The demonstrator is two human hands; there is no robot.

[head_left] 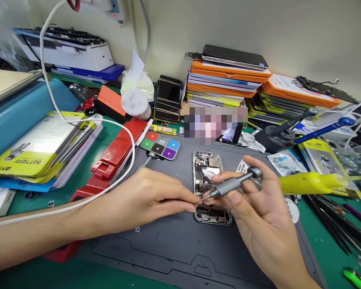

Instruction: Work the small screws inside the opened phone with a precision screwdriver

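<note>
My right hand [261, 212] is closed round a grey precision screwdriver [230, 185], its thumb and fingers on the handle and its shaft pointing left. My left hand [159, 194] comes in from the left with thumb and fingertips pinched together at the screwdriver's tip. Whatever small thing lies in that pinch, if any, is hidden. Beneath both hands an opened phone [201, 176] lies on a dark grey mat [168, 249], its inner parts exposed. My fingers and the screwdriver cover its middle.
A magnetic screw pad [158, 147] with coloured squares sits behind my left hand. A red tool [117, 148] lies at left, crossed by a white cable [132, 140]. Stacked orange boxes [225, 70] stand behind. At right are a yellow bottle [309, 183] and black tweezers [327, 216].
</note>
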